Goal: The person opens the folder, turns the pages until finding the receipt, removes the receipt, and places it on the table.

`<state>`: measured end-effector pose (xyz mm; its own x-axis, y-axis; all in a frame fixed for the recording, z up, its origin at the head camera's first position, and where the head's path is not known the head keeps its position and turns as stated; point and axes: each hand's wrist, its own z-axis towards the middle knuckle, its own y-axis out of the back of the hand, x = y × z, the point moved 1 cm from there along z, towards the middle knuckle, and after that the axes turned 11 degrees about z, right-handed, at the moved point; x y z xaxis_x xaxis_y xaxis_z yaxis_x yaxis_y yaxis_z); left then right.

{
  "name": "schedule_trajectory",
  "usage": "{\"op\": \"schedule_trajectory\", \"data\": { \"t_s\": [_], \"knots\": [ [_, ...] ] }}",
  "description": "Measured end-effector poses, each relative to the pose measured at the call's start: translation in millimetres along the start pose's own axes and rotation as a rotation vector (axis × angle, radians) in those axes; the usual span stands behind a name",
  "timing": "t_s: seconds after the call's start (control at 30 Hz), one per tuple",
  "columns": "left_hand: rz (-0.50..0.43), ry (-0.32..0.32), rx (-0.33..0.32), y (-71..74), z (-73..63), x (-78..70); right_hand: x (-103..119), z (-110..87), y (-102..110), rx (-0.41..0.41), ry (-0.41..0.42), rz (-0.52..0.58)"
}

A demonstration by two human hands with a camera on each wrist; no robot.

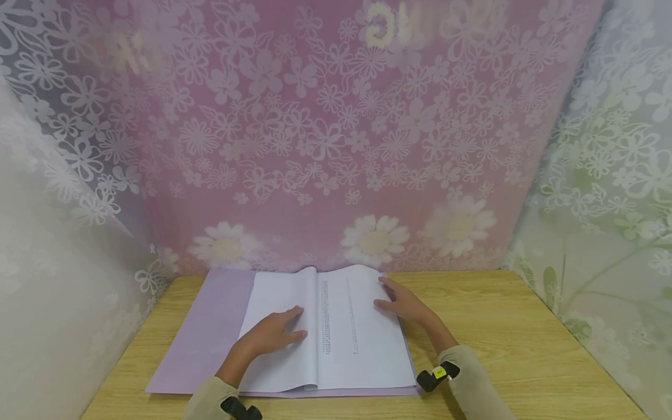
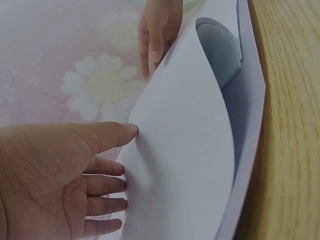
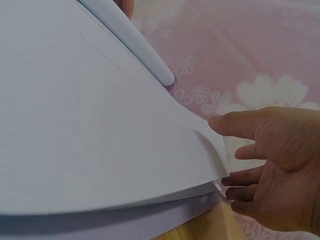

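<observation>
A lilac folder [image 1: 210, 332] lies spread on the table with white sheets inside. My left hand [image 1: 270, 334] rests over the blank left page [image 1: 268, 291], fingers extended. In the left wrist view its thumb touches the paper and the other fingertips meet it lower down. Small printed columns run down the right page [image 1: 373, 344]. At that page's outer edge is my right hand [image 1: 406, 303], fingers loosely spread; the right wrist view shows the thumb against the sheet and the lower fingertips by its corner. Near the middle, the left-hand sheets bulge into a rolled fold [image 3: 135, 45].
The wooden table [image 1: 488, 326] extends on both sides of the folder. A pink flowered curtain [image 1: 325, 146] hangs behind it, with pale patterned sheeting [image 1: 619, 204] at the right and more at the left. A black strap with a camera sits on each wrist.
</observation>
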<state>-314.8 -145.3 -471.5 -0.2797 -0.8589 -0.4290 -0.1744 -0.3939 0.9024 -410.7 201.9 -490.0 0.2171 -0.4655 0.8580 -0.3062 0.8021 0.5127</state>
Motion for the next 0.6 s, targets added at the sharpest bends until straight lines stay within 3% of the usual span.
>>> {"op": "schedule_trajectory", "data": {
  "t_s": [0.17, 0.43, 0.6],
  "knots": [
    [0.005, -0.001, 0.001, 0.0, 0.9, -0.5, 2.0, -0.1, 1.7, -0.008, -0.007, 0.063],
    [0.015, 0.001, 0.002, -1.5, 1.6, 0.3, 4.4, 0.2, 6.8, -0.022, 0.064, 0.109],
    [0.004, 0.0, -0.003, -0.3, 0.1, -1.0, 4.5, -0.1, 9.9, -0.023, 0.067, 0.145]
  ]
}}
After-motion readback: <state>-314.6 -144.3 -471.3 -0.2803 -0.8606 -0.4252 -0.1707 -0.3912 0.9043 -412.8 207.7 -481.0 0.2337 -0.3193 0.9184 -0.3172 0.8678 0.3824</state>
